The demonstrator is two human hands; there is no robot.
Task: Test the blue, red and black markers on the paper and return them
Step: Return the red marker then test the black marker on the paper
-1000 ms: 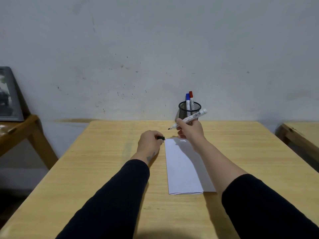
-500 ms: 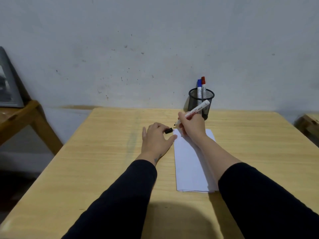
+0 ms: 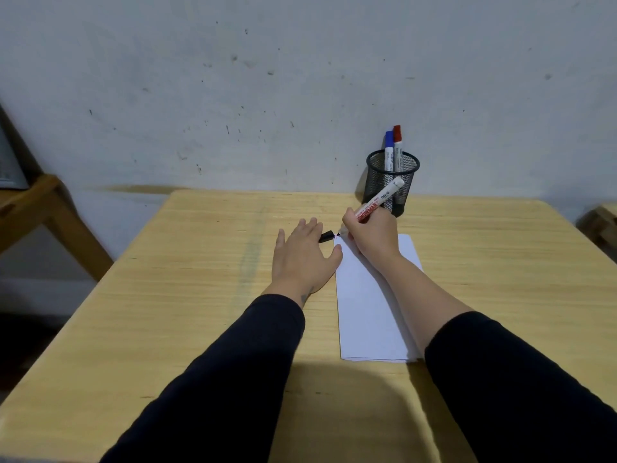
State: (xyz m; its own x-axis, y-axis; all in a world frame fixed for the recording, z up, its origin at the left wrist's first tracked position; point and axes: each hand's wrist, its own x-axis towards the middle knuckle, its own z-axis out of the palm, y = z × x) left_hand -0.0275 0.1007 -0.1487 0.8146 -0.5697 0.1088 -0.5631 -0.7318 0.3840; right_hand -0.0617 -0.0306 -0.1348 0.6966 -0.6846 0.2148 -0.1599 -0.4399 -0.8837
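Paper [image 3: 370,295] is your landmark, lying flat on the surface [image 3: 200,279]. Your right hand [image 3: 370,238] grips the black marker [image 3: 379,202] in a writing hold, tip down at the paper's far left corner. Your left hand [image 3: 302,259], fingers spread flat just left of the paper, pinches the black cap [image 3: 326,236] by the thumb. Press that palm nearer the paper's edge so it can't slide, and draw a short, light stroke (any mark there is too small to judge). Blue marker [image 3: 389,150] and red marker [image 3: 397,147] stand in the mesh cup [image 3: 392,185] beyond the paper.
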